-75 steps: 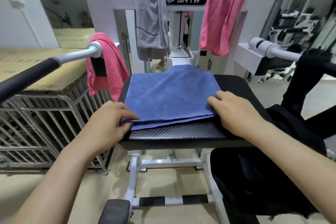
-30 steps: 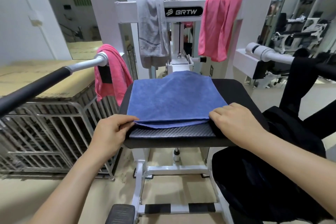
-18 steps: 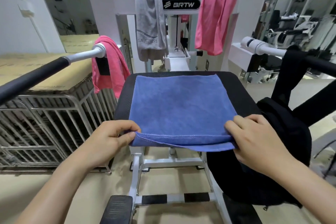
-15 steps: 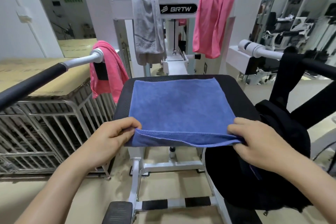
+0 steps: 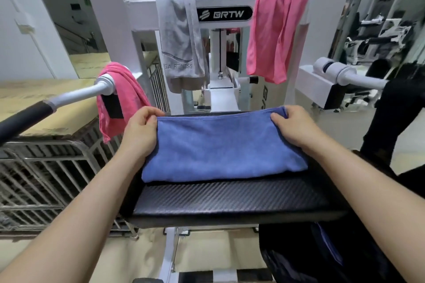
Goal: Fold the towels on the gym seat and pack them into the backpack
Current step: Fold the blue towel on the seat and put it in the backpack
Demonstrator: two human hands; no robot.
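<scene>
While both of my hands hold it, the blue towel (image 5: pixel 220 145) lies folded flat on the far half of the black seat (image 5: pixel 230 200). Its rounded near edge runs from 9 to 3 o'clock, and a strip of bare ribbed padding shows toward 6 o'clock.

My left hand (image 5: pixel 140 135) has the towel's far corner at 10 o'clock, fingers curled round the edge of the cloth. My right hand (image 5: pixel 296 128) has the far corner at 2 o'clock in the same way, fingers bent over the far edge and the palm lying on the cloth. Both forearms reach in from 7 and 5 o'clock.

The black backpack (image 5: pixel 322 255) sits below the seat's right side, at about 4 to 5 o'clock. A bluish strip shows on it; I cannot tell what that is.

At 12 o'clock stands the white machine frame (image 5: pixel 140 15) with the lettering BRTW. Over its crossbar hang a grey towel (image 5: pixel 181 39), at 11 o'clock, and a pink towel (image 5: pixel 273 34), at 1 o'clock. A second pink cloth (image 5: pixel 124 96) is draped over the white end of the left handle (image 5: pixel 76 96) at 9 o'clock. Below that handle stands a metal rack (image 5: pixel 46 172). The right handle (image 5: pixel 345 73) enters at 3 o'clock.
</scene>
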